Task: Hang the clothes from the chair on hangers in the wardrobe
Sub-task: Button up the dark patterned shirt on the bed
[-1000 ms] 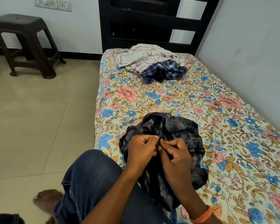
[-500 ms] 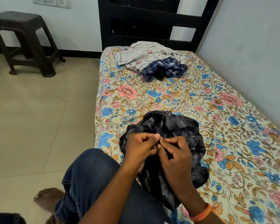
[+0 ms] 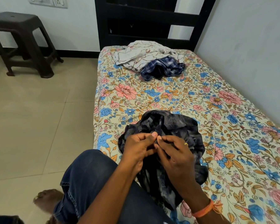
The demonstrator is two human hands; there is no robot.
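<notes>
A crumpled dark grey-black shirt [image 3: 181,126] lies on the flowered bed in front of me, partly over my lap. My left hand [image 3: 139,147] and my right hand [image 3: 174,152] meet at its front edge, thumbs and fingers pinching the cloth close together near a button. What lies between the fingertips is hidden. At the far end of the bed sit a crumpled white patterned garment [image 3: 144,54] and a blue checked shirt [image 3: 163,68], touching each other. No hanger or wardrobe is in view.
The bed with the floral sheet [image 3: 152,96] runs along the right wall, with a black headboard [image 3: 152,21] at its far end. A dark brown plastic stool [image 3: 21,42] stands on the tiled floor at far left. My jeans-clad knee [image 3: 90,178] and bare foot are at bottom left.
Both hands stay pinched on the dark shirt's edge, and the fingers have shifted slightly. The view has tilted a little; the clothes on the bed have not moved.
</notes>
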